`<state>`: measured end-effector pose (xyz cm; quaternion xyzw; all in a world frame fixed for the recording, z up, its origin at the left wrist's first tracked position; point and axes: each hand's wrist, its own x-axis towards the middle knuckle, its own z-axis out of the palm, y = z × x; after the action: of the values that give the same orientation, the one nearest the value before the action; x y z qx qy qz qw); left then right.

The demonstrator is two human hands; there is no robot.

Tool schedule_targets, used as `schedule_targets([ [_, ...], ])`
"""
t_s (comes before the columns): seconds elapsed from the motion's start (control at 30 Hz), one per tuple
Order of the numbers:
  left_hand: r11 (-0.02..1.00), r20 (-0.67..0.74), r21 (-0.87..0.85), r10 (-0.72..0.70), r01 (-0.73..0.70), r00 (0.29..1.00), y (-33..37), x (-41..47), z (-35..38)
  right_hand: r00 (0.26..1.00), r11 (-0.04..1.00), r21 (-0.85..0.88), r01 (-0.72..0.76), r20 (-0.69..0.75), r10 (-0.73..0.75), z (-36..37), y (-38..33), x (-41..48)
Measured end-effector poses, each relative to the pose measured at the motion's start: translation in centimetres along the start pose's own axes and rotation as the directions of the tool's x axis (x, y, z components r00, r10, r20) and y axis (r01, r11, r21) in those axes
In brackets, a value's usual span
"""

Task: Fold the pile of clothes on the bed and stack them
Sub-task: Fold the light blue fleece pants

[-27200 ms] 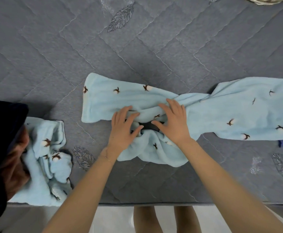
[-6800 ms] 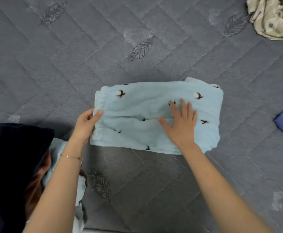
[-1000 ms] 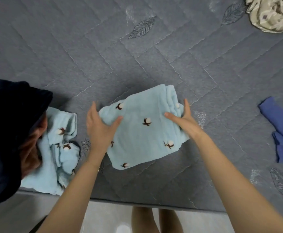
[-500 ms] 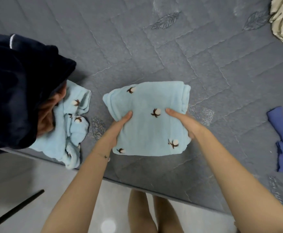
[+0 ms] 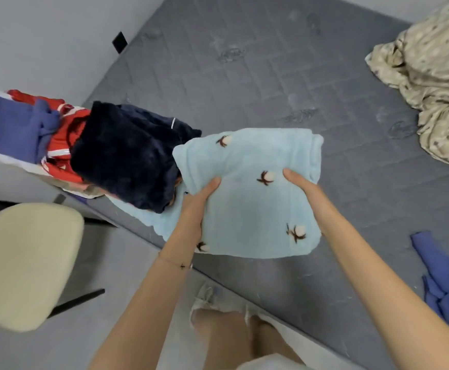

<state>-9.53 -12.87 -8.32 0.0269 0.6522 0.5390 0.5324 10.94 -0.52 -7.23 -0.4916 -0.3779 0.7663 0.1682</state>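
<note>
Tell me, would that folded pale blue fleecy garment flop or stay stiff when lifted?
Probably floppy: the folded garment droops past the left hand and right hand, which both support it. Likely light for its bulk, being plush. Its fuzzy pile probably grips, not slips.

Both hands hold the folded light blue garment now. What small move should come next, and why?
Probably carry the light blue garment left and lay it on the navy garment, stacked close by: the left hand and right hand grip it folded.
</note>
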Motion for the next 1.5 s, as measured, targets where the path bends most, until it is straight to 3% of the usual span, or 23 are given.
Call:
schedule_targets([
  [0.2,0.999,0.046,0.035,0.038,-0.039,0.998,8.7,-0.4,-5.4,0.994,0.996,0.060,0.068,0.086,-0.074,8.4,-4.5,-0.4],
  [0.43,0.995,0.056,0.036,0.087,-0.089,0.995,18.3,2.3,-17.5,0.991,0.983,0.125,0.132,-0.017,-0.131,23.8,-5.0,2.2],
  [0.7,0.983,-0.009,0.163,0.086,-0.083,0.996,26.9,5.8,-30.6,0.995,0.969,0.226,0.096,-0.016,-0.094,39.4,-3.9,5.0],
  [1.03,0.984,-0.013,0.158,0.081,-0.078,0.997,30.7,7.5,-36.3,0.994,0.977,0.190,0.102,0.009,-0.105,45.8,-5.0,8.2],
  [1.13,0.977,-0.038,0.168,0.138,-0.130,0.990,32.5,8.4,-38.7,0.993,0.976,0.195,0.099,0.045,-0.110,48.2,-5.4,9.4],
  [1.23,0.964,-0.035,0.244,0.114,-0.102,0.993,34.8,10.1,-41.5,0.990,0.974,0.196,0.111,0.066,-0.126,51.4,-5.8,11.0],
  [1.5,0.952,0.021,0.300,0.054,-0.058,0.998,39.1,16.4,-49.2,0.996,0.985,0.150,0.085,-0.023,-0.082,59.6,-4.1,16.5],
])
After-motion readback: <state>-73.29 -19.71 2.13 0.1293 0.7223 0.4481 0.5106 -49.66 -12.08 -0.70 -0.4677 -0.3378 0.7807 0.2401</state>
